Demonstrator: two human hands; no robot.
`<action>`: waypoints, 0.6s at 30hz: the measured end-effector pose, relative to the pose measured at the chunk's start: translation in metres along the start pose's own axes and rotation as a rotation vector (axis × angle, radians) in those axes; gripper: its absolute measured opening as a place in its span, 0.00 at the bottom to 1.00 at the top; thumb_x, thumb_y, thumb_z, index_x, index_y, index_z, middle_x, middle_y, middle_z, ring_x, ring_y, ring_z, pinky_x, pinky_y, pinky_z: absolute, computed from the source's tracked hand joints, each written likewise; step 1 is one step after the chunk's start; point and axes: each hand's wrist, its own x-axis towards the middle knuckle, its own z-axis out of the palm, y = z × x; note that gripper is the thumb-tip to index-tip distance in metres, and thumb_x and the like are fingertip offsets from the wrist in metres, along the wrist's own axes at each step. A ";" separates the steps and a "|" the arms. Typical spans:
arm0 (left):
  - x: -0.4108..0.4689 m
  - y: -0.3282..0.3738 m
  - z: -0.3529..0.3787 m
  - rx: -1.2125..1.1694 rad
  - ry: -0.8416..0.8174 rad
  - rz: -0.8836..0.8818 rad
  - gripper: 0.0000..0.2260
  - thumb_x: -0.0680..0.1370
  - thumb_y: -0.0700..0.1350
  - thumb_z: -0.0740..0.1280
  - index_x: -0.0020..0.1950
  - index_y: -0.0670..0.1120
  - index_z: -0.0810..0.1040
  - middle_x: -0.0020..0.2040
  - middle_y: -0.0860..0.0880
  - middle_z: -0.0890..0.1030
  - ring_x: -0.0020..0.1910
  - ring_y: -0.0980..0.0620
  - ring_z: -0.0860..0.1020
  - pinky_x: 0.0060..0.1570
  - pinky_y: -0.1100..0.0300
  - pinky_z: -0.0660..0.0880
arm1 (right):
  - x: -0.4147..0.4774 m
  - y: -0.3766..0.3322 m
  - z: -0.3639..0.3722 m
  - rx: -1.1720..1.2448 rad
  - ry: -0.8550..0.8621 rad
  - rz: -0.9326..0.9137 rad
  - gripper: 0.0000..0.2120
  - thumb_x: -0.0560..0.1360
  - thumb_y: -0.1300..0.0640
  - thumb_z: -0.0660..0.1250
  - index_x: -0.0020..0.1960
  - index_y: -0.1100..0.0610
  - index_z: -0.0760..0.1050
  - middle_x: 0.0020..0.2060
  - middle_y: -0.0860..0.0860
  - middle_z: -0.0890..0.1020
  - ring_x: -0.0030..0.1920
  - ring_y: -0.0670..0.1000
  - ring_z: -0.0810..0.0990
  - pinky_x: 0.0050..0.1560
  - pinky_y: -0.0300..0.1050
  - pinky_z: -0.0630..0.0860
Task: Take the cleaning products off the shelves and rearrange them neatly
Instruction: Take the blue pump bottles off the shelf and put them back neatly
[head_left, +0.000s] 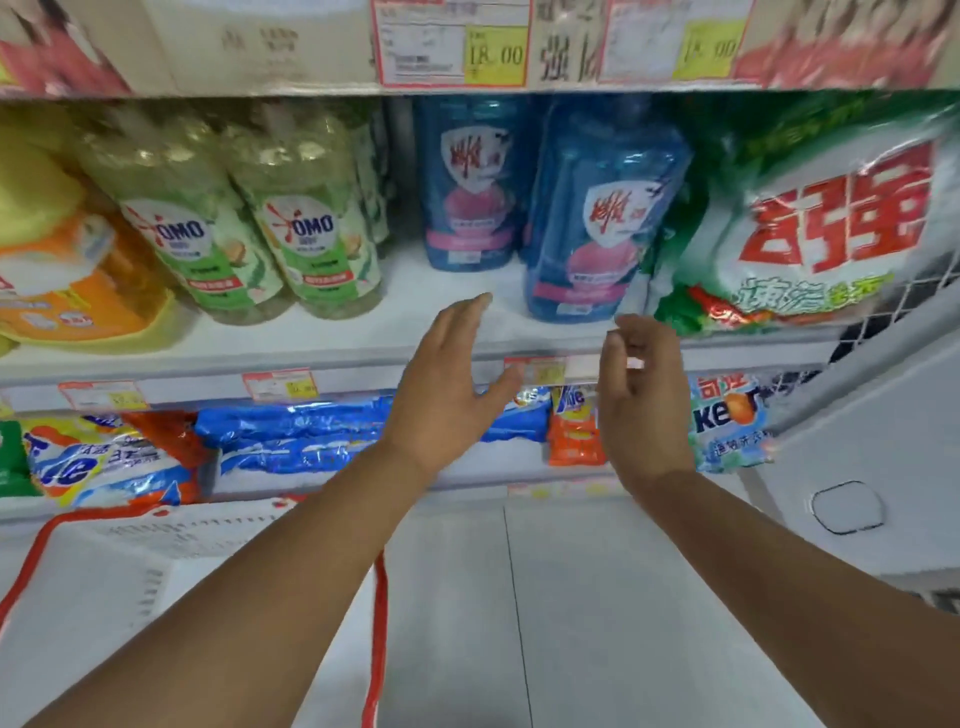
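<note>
Partly hidden: blue packets (291, 436) behind left hand (447, 400); orange jug (67, 275) cut off

Two pale-green OMO bottles (306, 234) stand upright side by side at 10 o'clock; front blue bottle (597, 208) at 1; rear blue bottle (470, 182) at 12; green-white bag (810, 228) at 2.

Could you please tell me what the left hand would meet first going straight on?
The left hand would probably meet the rear blue plastic bottle with a pink label; depth is unclear.
</note>
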 end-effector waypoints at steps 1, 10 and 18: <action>0.011 0.000 0.007 -0.018 -0.001 0.007 0.34 0.76 0.55 0.71 0.77 0.49 0.61 0.72 0.49 0.67 0.69 0.51 0.70 0.68 0.49 0.70 | 0.009 0.005 -0.001 0.025 0.028 -0.027 0.09 0.82 0.55 0.60 0.62 0.51 0.70 0.51 0.43 0.75 0.52 0.41 0.75 0.55 0.44 0.75; 0.093 -0.001 0.043 -0.309 -0.194 -0.008 0.50 0.73 0.50 0.76 0.80 0.57 0.40 0.75 0.60 0.61 0.69 0.65 0.62 0.62 0.69 0.64 | 0.096 0.031 0.011 0.211 -0.155 -0.174 0.56 0.64 0.31 0.74 0.78 0.37 0.41 0.77 0.44 0.63 0.75 0.45 0.65 0.75 0.55 0.65; 0.107 -0.008 0.060 -0.335 -0.144 0.047 0.45 0.77 0.44 0.72 0.79 0.59 0.40 0.73 0.59 0.66 0.67 0.63 0.67 0.44 0.82 0.69 | 0.119 0.031 0.016 0.084 -0.079 -0.264 0.53 0.58 0.29 0.72 0.76 0.34 0.49 0.68 0.44 0.74 0.62 0.49 0.78 0.64 0.57 0.75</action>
